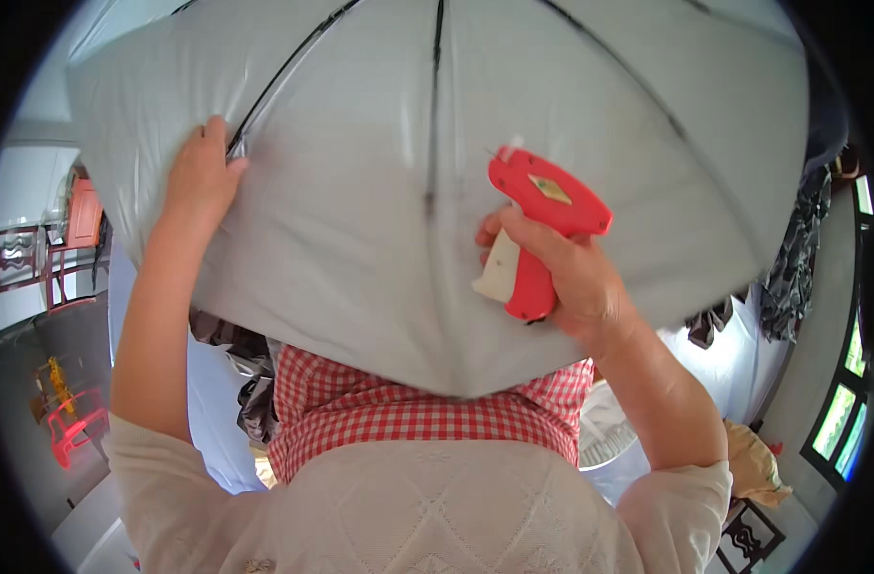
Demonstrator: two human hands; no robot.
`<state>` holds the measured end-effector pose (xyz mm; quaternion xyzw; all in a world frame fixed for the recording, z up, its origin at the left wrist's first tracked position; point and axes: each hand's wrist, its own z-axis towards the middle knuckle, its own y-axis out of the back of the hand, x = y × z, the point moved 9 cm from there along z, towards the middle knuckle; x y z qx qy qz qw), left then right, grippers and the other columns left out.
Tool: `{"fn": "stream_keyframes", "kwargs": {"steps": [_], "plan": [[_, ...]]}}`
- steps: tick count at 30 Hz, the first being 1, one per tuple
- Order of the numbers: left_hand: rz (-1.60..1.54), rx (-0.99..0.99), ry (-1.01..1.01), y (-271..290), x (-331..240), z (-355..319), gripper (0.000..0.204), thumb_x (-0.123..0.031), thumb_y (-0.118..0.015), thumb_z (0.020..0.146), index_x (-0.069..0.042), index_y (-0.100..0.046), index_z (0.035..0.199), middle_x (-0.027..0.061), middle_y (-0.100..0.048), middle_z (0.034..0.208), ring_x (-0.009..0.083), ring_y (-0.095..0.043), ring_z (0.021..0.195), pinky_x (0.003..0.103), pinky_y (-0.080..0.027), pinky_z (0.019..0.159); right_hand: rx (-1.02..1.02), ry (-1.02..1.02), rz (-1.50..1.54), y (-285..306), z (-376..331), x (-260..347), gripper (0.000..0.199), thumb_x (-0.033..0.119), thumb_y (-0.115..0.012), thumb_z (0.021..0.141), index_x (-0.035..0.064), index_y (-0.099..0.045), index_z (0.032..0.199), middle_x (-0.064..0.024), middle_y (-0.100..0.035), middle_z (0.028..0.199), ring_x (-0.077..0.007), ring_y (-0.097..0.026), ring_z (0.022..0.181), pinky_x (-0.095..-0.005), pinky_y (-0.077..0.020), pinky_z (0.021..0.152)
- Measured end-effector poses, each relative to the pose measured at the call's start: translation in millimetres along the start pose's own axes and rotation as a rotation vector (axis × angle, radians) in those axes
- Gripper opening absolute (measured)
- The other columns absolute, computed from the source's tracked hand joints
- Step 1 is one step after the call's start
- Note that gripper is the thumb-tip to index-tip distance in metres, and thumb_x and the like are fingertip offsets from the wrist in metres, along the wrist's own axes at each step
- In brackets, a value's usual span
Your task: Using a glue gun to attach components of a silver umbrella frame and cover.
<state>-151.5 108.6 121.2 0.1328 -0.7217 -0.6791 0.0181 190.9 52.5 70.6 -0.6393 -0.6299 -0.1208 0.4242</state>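
Note:
An opened umbrella [351,220] with a silver-grey underside and thin dark ribs spreads across my lap and fills most of the view. My left hand [205,172] grips its fabric on the left, fingers and thumb closed beside the lower end of a rib [288,67]. My right hand [580,277] is wrapped around the handle of a red tagging gun [552,191] with a cream trigger. The gun's needle end points to the upper left, above the silver cloth. Whether the needle touches the cloth I cannot tell.
A red-and-white checked cloth [427,411] covers my lap. Crumpled dark fabric [796,258] hangs at the right, near a window [839,411]. A brown bag [754,464] sits at the lower right. At the far left stand a red stool [76,428] and a wooden chair [16,260].

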Motion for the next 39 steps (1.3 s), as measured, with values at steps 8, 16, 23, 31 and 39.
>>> {"fn": "stream_keyframes", "kwargs": {"steps": [8, 16, 23, 31, 39], "plan": [[-0.476, -0.187, -0.262, -47.6, -153.3, 25.2, 0.052, -0.012, -0.067, 0.083, -0.004, -0.046, 0.130, 0.0252, -0.059, 0.111, 0.0419, -0.059, 0.101, 0.046, -0.049, 0.085, 0.028, 0.135, 0.065, -3.1, 75.1, -6.3, 0.024, 0.022, -0.065, 0.090, 0.0024, -0.061, 0.103, -0.0121, -0.066, 0.093, -0.0238, -0.066, 0.084, -0.0369, -0.0553, 0.073], [-0.713, -0.071, -0.211, -64.4, -162.3, 24.8, 0.040, 0.001, -0.062, 0.084, -0.001, -0.055, 0.123, 0.0201, -0.064, 0.081, 0.0342, -0.061, 0.071, 0.038, -0.050, 0.068, -0.021, 0.204, 0.088, -0.4, 113.6, 45.1, 0.022, 0.015, -0.064, 0.087, -0.0004, -0.060, 0.102, -0.0137, -0.066, 0.089, -0.0256, -0.067, 0.080, -0.0383, -0.0562, 0.070], [-0.891, 0.024, -0.135, -78.1, -163.1, 26.8, 0.041, -0.001, -0.058, 0.091, -0.010, -0.056, 0.130, 0.0001, -0.053, 0.069, 0.0075, -0.049, 0.056, 0.026, -0.048, 0.048, 0.004, 0.191, 0.076, -2.2, 113.9, 47.9, 0.028, 0.019, -0.067, 0.085, -0.0010, -0.060, 0.104, -0.0154, -0.066, 0.089, -0.0285, -0.068, 0.080, -0.0409, -0.0572, 0.071], [-0.930, 0.049, -0.080, -80.0, -165.1, 21.5, 0.041, -0.001, -0.060, 0.087, -0.005, -0.057, 0.128, 0.0112, -0.060, 0.071, 0.0197, -0.054, 0.060, 0.031, -0.048, 0.064, 0.148, 0.060, 0.123, -1.7, 114.5, 51.2, 0.023, 0.018, -0.066, 0.085, 0.0005, -0.061, 0.099, -0.0159, -0.067, 0.085, -0.0300, -0.069, 0.073, -0.0418, -0.0579, 0.068], [-0.918, 0.029, -0.060, -87.2, -163.3, 9.6, 0.042, -0.002, -0.060, 0.088, -0.006, -0.055, 0.129, 0.0109, -0.061, 0.073, 0.0194, -0.055, 0.063, 0.031, -0.048, 0.066, 0.156, 0.086, -0.074, 0.8, 123.7, 52.3, 0.028, 0.026, -0.070, 0.083, 0.0032, -0.061, 0.096, -0.0135, -0.066, 0.082, -0.0279, -0.068, 0.068, -0.0345, -0.0578, 0.061]]}}
